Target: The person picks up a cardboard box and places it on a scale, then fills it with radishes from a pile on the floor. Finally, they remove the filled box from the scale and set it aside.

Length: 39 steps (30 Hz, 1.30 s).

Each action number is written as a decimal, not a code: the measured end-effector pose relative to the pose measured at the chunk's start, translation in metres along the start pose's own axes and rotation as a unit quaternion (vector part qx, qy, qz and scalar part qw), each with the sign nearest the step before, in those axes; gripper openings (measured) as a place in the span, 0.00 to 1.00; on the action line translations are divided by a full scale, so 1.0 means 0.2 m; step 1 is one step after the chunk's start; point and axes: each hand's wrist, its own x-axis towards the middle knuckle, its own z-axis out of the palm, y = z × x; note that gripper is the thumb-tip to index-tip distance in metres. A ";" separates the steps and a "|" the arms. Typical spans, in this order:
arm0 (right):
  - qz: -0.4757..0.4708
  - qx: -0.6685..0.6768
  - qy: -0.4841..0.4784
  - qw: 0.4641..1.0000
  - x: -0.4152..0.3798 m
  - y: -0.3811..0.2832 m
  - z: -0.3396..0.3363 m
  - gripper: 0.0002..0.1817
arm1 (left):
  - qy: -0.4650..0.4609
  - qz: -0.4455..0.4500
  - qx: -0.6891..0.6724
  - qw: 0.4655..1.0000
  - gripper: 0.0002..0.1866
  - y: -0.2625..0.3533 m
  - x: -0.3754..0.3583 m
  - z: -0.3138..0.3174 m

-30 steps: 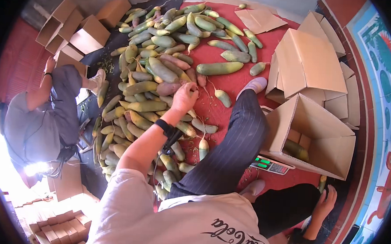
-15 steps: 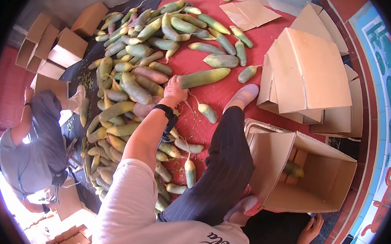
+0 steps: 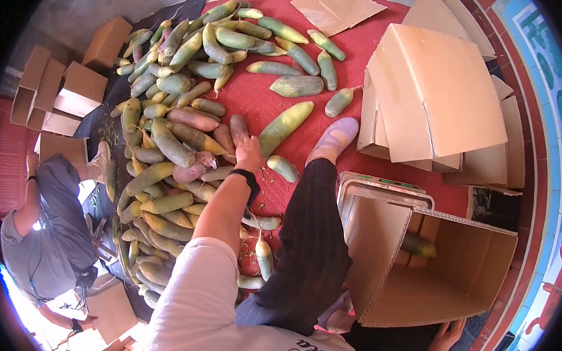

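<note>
Head view: left hand (image 3: 249, 151) stretched out over the heap of radishes (image 3: 168, 144) on the red mat (image 3: 259, 101), fingers spread and touching a reddish-brown radish (image 3: 238, 127) beside a long green radish (image 3: 285, 126); grip not closed. Right hand (image 3: 443, 340) low at the frame edge by the open cardboard box (image 3: 441, 266), state impossible to tell. Probably firm, stiff, fairly heavy, smooth-skinned; best gripped around the thick middle, away from the thin root tail.
</note>
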 end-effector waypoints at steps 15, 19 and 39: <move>0.014 0.088 0.025 0.996 -0.03 -0.11 -0.07 0.12 | -0.100 -0.124 -0.359 0.920 0.50 0.03 -0.17 0.04; 0.026 0.077 0.018 0.997 -0.01 -0.14 -0.07 0.12 | -0.016 -0.149 -0.344 0.927 0.48 0.05 -0.14 0.09; 0.019 0.110 0.063 0.992 -0.04 -0.16 -0.06 0.10 | -0.328 -0.064 -0.637 0.695 0.19 -0.32 -0.92 0.05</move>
